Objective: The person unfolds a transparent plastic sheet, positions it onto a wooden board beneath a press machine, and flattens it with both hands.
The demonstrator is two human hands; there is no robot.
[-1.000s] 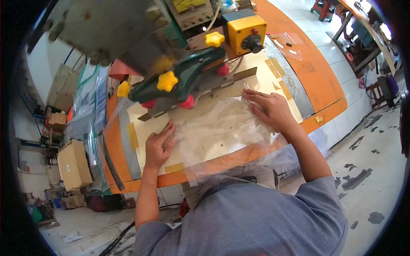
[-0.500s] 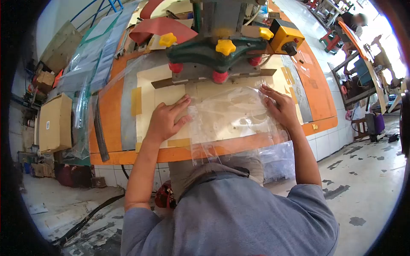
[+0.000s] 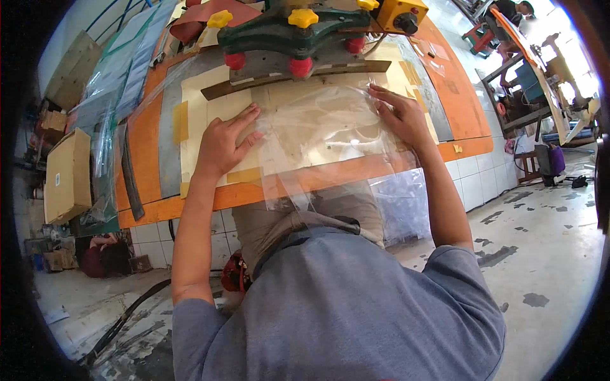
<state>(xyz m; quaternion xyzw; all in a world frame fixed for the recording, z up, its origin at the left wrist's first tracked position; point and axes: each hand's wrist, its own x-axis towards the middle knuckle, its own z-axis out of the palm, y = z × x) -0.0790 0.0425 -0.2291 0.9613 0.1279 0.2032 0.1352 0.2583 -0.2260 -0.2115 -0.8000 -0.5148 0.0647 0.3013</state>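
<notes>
A clear plastic sheet (image 3: 318,130) lies over the cream board (image 3: 197,130) and hangs past the orange table's front edge. My left hand (image 3: 225,141) rests at the sheet's left edge, fingers apart and pointing forward. At the right edge, my right hand (image 3: 401,117) lies with its fingers extended and its thumb apart from them. Just beyond the sheet is a long metal bar (image 3: 222,89) under a dark green press head (image 3: 264,39), which has yellow star knobs (image 3: 303,18) and red feet (image 3: 300,66). Neither hand is wrapped round anything.
A yellow control box (image 3: 397,14) stands at the back right. Plastic sheets (image 3: 117,76), a dark strip (image 3: 130,171) and a cardboard box (image 3: 68,178) are on the left. More clear plastic (image 3: 403,203) hangs below the table. Another person (image 3: 508,13) is at the far right.
The camera view has swung, so the table and press sit differently in the picture. Both hands remain at the sheet's two edges, with their fingers still spread.
</notes>
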